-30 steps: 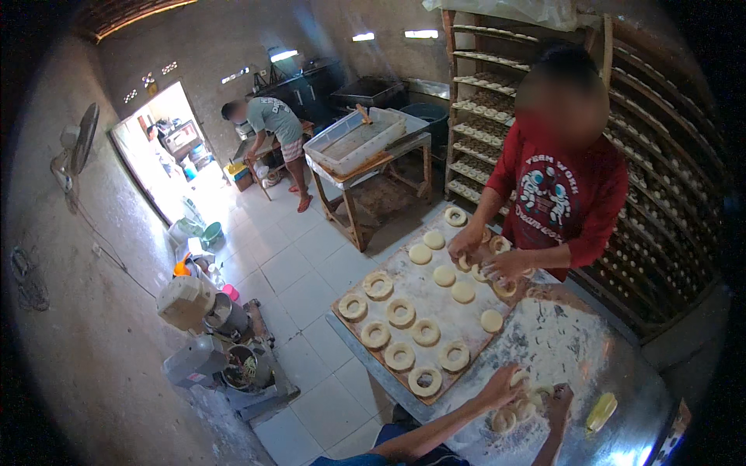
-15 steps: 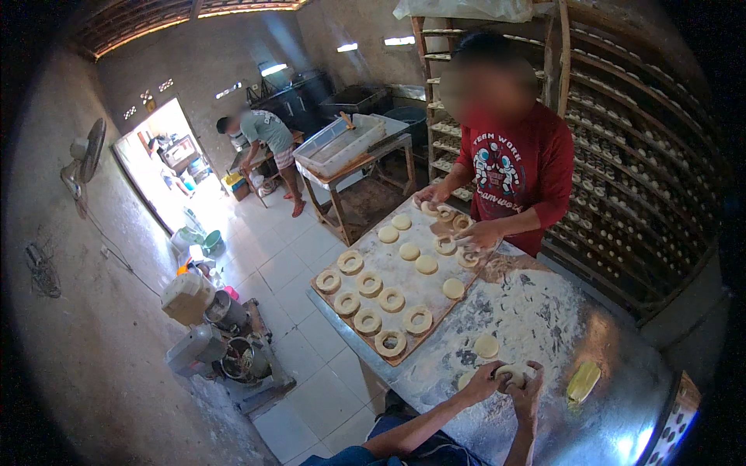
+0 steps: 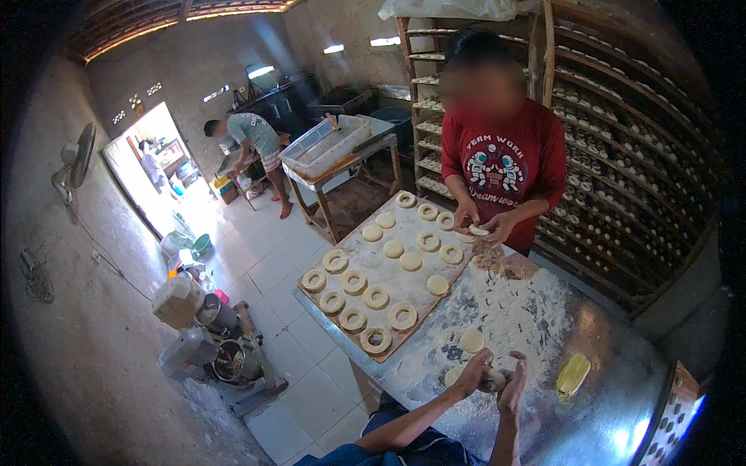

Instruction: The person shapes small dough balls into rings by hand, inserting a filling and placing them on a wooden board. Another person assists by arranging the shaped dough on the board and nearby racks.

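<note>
Over the floured near part of the metal table, a piece of dough (image 3: pixel 493 380) is held between my two hands, mostly covered by them. My left hand (image 3: pixel 474 375) wraps it from the left. My right hand (image 3: pixel 510 387) presses against its other side, fingers pointing up. Just beyond my left hand lies a flat dough disc (image 3: pixel 472 340), and another disc (image 3: pixel 452 376) shows partly behind my left wrist. A wooden board (image 3: pixel 378 268) to the left carries several dough rings (image 3: pixel 376 297) and several flat discs (image 3: pixel 393 249).
Across the table a person in a red shirt (image 3: pixel 505 167) holds a dough piece (image 3: pixel 478 231) in both hands. A yellow block (image 3: pixel 573 375) lies at right. Racks of dough pieces (image 3: pixel 622 179) stand behind. Mixers (image 3: pixel 183 303) stand on the left floor. Another person (image 3: pixel 256 136) bends at the back.
My hands have turned around the dough, now covering more of it. The person opposite has let go of rings on the board and lifted one dough piece. The view has shifted slightly.
</note>
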A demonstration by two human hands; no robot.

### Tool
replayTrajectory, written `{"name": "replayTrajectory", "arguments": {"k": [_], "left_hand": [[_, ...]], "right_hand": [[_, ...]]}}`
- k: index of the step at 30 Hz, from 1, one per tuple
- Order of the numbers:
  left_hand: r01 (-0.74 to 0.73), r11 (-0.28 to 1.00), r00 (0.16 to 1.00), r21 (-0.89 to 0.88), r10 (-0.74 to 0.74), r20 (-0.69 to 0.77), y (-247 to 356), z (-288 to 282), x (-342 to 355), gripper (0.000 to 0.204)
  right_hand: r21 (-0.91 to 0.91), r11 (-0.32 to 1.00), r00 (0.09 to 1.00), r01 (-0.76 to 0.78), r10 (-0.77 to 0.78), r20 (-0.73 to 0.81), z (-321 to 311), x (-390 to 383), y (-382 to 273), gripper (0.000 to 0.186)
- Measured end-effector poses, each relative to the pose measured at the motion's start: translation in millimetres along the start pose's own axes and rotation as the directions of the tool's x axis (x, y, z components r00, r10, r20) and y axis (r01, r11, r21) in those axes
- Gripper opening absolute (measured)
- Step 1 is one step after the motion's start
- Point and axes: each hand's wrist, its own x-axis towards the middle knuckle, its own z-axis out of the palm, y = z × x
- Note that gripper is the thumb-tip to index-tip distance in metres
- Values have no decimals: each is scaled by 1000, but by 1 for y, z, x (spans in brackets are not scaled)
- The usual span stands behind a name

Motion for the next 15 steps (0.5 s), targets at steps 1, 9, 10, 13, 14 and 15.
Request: {"name": "replayTrajectory", "arguments": {"k": [1, 9, 10, 13, 14, 15], "left_hand": [[17, 951, 996, 309, -45, 82, 1, 0, 1, 33], [-326, 771, 945, 547, 261, 196, 14, -23, 9, 35], [-419, 426, 901, 802, 309, 306, 18, -29, 12, 36], [129, 986, 991, -107, -130, -3, 26, -43, 13, 43], [316, 752, 937, -579, -341, 68, 28, -48, 14, 47], [172, 523, 947, -835, -320, -6, 31, -58, 17, 41]], "right_hand": [[-292, 920, 965, -262, 245, -96, 5, 1, -3, 37], [-328, 934, 987, -140, 106, -120, 50, 12, 6, 47], [-432, 902, 1000, -17, 8, -21, 57, 16, 8, 48], [-612, 776, 988, 153, -116, 100, 75, 24, 12, 55], [-596, 791, 990, 141, -130, 62, 83, 28, 16, 57], [-564, 806, 983, 180, -172, 68, 91, 33, 20, 60]]}}
